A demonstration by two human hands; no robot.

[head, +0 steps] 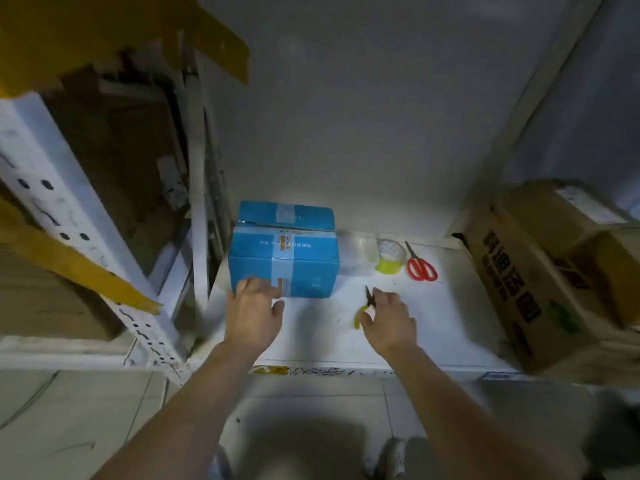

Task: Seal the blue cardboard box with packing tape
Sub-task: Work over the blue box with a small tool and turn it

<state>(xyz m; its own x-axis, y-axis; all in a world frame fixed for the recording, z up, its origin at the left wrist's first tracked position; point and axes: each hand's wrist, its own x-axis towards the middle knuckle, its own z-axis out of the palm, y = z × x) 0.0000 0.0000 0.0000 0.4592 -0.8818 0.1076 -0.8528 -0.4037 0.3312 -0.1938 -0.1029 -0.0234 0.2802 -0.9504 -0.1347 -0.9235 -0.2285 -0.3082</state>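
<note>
on the desk (433,306), far left, blue box (284,258) looks light and stiff; left hand (254,313) flat on its near face, right hand (388,320) pinching small pliers (370,296); hold by the side walls.

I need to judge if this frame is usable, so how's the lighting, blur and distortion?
Head view: bright light washes out the white table; wall and floor are dim; wide-angle bending curves the rack at left; the blue box, tape roll and both hands look soft, edges blurrier.

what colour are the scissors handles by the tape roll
Red, seen in the head view: scissors lying right of the tape roll.
</note>
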